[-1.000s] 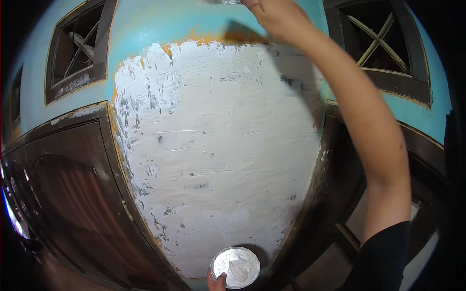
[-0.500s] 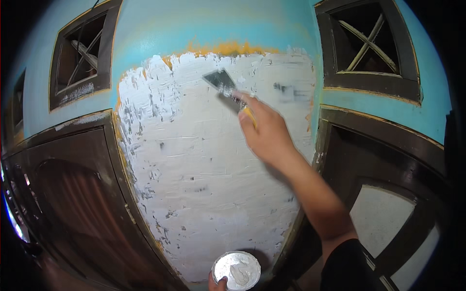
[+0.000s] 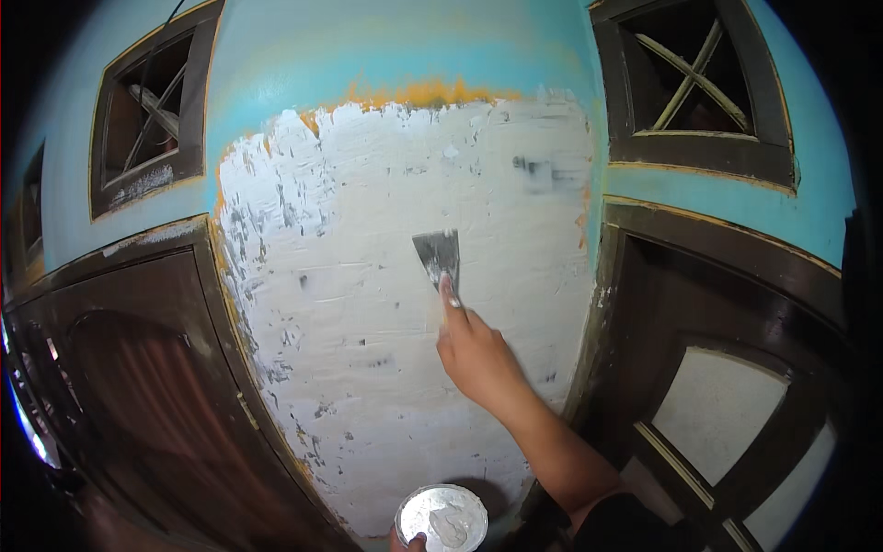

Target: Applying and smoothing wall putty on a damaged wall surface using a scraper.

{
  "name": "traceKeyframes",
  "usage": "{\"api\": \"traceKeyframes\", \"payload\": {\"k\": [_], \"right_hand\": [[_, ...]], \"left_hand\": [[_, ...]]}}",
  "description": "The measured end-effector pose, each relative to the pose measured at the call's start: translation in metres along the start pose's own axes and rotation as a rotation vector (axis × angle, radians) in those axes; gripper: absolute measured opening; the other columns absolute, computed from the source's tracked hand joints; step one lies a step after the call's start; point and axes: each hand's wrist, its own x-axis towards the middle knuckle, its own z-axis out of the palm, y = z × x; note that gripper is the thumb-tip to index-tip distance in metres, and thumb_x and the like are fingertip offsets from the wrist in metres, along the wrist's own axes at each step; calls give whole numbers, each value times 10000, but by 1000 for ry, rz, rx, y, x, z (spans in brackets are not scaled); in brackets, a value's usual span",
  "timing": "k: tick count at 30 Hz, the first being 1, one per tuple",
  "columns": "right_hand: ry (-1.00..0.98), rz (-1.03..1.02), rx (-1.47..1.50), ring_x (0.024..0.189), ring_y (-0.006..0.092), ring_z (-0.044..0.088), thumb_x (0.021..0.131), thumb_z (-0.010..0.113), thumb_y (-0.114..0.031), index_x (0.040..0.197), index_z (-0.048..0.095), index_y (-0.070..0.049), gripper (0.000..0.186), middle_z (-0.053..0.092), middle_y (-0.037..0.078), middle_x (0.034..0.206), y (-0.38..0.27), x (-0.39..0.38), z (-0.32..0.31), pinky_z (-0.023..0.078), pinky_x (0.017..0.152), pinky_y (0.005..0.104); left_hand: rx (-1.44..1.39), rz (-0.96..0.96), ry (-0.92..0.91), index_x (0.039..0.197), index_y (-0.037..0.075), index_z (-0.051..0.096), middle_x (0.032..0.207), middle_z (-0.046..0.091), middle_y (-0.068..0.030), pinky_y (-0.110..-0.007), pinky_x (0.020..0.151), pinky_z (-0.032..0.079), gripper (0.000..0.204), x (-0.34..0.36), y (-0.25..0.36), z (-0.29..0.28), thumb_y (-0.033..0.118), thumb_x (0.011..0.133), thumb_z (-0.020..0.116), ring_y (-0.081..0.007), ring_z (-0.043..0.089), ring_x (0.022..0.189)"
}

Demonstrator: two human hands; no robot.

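My right hand [image 3: 478, 359] grips a putty knife [image 3: 437, 258], with the index finger stretched along its metal blade. The blade points up and lies in front of the middle of the wall patch [image 3: 368, 304], which is coated in uneven white putty with grey specks. Whether the blade's edge touches the wall I cannot tell. At the bottom of the view my left hand [image 3: 409, 543] holds a round, shallow container [image 3: 414, 511] by its near rim. A lump of white putty [image 3: 449, 526] sits in it. Only the fingers of this hand show.
Dark wooden doors flank the patch, one at left [image 3: 138, 368] and one with pale panels at right [image 3: 727, 405]. Above them are framed openings with crossed slats [image 3: 694, 78]. Turquoise paint [image 3: 395, 46] covers the wall higher up, with an orange-yellow strip [image 3: 432, 92] below it.
My right hand has brought the putty knife down from the upper patch to its middle, and the blade has turned more upright. A small white dab now shows near the top. The left hand barely moved.
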Motion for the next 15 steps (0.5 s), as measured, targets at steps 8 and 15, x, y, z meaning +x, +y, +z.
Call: {"api": "traceKeyframes", "payload": {"k": [8,15], "right_hand": [[110,-80,-32,605,349,583,795,498,-132,1325,363,-49,553,577,144,747,-25,6,-49,487,567,435],[-19,-56,-222,606,367,573,786,502,-126,1327,338,-37,572,568,184,753,-40,67,-10,483,577,458]], "left_hand": [[42,-74,68,1077,-63,544,1005,556,-90,-317,774,410,355,-6,-3,-8,202,842,559,-199,499,914],[-13,50,25,1094,-66,529,954,573,-81,-324,754,424,358,-5,-10,-1,162,821,566,-187,520,852]]}}
